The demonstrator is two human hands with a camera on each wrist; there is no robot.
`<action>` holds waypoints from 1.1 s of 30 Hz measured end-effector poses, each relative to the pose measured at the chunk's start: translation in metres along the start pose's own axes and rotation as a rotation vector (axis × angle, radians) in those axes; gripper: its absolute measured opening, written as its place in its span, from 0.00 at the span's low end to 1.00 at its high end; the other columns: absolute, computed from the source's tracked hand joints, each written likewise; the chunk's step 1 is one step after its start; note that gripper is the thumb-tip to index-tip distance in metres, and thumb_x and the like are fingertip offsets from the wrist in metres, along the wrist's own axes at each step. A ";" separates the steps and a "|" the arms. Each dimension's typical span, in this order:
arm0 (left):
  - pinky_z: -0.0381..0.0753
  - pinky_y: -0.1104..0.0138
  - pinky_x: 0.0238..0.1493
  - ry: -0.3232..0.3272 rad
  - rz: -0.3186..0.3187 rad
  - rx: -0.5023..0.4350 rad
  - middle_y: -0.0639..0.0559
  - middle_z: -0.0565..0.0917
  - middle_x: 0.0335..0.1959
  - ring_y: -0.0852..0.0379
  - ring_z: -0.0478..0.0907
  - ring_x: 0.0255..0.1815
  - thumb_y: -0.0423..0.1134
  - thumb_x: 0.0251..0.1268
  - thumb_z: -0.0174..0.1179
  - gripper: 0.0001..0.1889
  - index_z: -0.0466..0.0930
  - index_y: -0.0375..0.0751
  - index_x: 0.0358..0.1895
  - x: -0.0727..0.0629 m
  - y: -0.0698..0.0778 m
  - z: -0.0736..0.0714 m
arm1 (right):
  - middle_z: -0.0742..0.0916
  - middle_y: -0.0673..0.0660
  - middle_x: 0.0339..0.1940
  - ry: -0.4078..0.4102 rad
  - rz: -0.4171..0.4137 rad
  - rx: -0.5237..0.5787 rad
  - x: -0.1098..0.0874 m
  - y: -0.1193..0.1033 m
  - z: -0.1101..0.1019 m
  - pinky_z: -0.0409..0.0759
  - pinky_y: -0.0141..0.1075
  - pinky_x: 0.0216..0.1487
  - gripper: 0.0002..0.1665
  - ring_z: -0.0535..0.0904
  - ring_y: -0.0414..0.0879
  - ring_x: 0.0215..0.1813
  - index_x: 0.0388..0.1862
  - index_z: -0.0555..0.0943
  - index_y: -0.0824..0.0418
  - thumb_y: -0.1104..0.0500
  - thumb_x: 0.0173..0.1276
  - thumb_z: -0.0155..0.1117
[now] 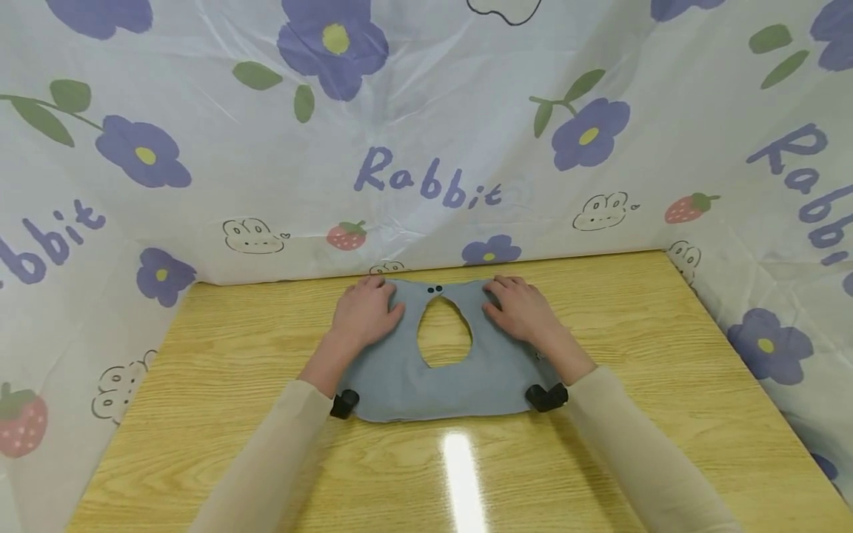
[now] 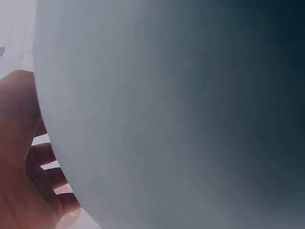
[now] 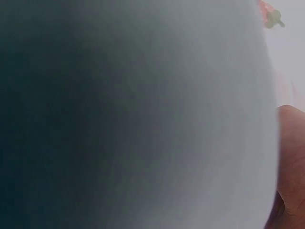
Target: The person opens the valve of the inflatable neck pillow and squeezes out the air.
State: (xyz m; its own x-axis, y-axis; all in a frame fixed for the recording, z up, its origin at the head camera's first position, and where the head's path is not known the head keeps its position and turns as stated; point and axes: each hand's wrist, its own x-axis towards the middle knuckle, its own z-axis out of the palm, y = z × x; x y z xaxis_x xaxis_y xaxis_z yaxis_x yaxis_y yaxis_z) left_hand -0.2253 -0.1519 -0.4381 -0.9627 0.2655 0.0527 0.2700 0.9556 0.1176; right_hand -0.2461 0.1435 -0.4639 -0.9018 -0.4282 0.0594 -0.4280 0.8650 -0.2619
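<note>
A grey-blue cloth bib point(image 1: 443, 396) with a teardrop-shaped neck hole lies on the wooden table. Two small black snaps sit side by side just above the hole. On its upper left side rests my left hand point(image 1: 365, 311), thumb toward the hole and fingers at the top edge. My right hand point(image 1: 523, 311) touches the upper right side in much the same way. In the left wrist view, blurred cloth point(image 2: 152, 114) fills most of the picture and hides the spread fingertips. The right wrist view is also mostly cloth point(image 3: 167, 114), with part of the hand at its right edge.
The wooden tabletop point(image 1: 233, 355) reaches back to a white printed sheet point(image 1: 433, 96) with flowers, strawberries and lettering, which also hangs at both sides. Black wrist devices point(image 1: 546, 397) sit by the bib's lower corners. A bright reflection lies on the table in front.
</note>
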 end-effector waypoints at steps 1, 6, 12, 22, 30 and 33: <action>0.68 0.44 0.70 -0.001 0.002 0.002 0.35 0.74 0.69 0.37 0.68 0.72 0.50 0.78 0.53 0.25 0.79 0.35 0.66 0.000 0.000 0.000 | 0.74 0.67 0.73 -0.001 0.002 0.001 0.000 0.000 0.000 0.68 0.61 0.69 0.27 0.67 0.65 0.74 0.71 0.76 0.64 0.50 0.80 0.58; 0.68 0.44 0.70 -0.007 -0.001 0.003 0.35 0.74 0.69 0.36 0.67 0.73 0.50 0.78 0.54 0.25 0.79 0.35 0.66 -0.001 -0.002 -0.003 | 0.75 0.67 0.73 0.002 -0.001 -0.003 0.002 -0.003 -0.001 0.69 0.62 0.68 0.27 0.68 0.65 0.73 0.70 0.76 0.63 0.50 0.80 0.59; 0.66 0.44 0.72 -0.012 0.011 -0.012 0.34 0.73 0.70 0.35 0.65 0.74 0.49 0.77 0.54 0.26 0.78 0.34 0.68 -0.004 0.002 -0.014 | 0.73 0.67 0.74 -0.001 -0.006 -0.051 -0.002 -0.009 -0.014 0.68 0.63 0.69 0.28 0.67 0.65 0.74 0.71 0.76 0.63 0.49 0.80 0.59; 0.68 0.46 0.71 0.074 0.086 -0.046 0.33 0.74 0.69 0.36 0.68 0.72 0.49 0.74 0.59 0.25 0.81 0.34 0.64 -0.024 0.014 -0.027 | 0.73 0.68 0.74 0.076 -0.050 -0.063 -0.025 -0.019 -0.037 0.68 0.61 0.70 0.29 0.68 0.66 0.74 0.71 0.76 0.63 0.50 0.79 0.60; 0.68 0.46 0.71 0.152 0.106 -0.093 0.32 0.76 0.66 0.33 0.69 0.71 0.47 0.73 0.62 0.24 0.82 0.33 0.62 -0.048 0.012 -0.027 | 0.74 0.68 0.73 0.091 -0.086 -0.073 -0.042 -0.022 -0.029 0.70 0.62 0.68 0.29 0.69 0.66 0.73 0.71 0.76 0.63 0.50 0.78 0.62; 0.68 0.45 0.71 0.160 0.097 -0.093 0.31 0.76 0.66 0.32 0.69 0.71 0.47 0.72 0.63 0.24 0.82 0.33 0.62 -0.053 0.011 -0.023 | 0.75 0.69 0.73 0.109 -0.097 -0.066 -0.044 -0.021 -0.025 0.69 0.62 0.68 0.28 0.69 0.66 0.73 0.70 0.77 0.64 0.50 0.78 0.63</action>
State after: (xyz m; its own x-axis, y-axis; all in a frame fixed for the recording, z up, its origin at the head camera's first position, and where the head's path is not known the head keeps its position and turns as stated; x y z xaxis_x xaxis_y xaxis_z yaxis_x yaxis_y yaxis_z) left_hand -0.1703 -0.1582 -0.4165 -0.9188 0.3246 0.2244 0.3686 0.9089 0.1947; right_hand -0.1984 0.1505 -0.4370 -0.8558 -0.4826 0.1865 -0.5130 0.8380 -0.1858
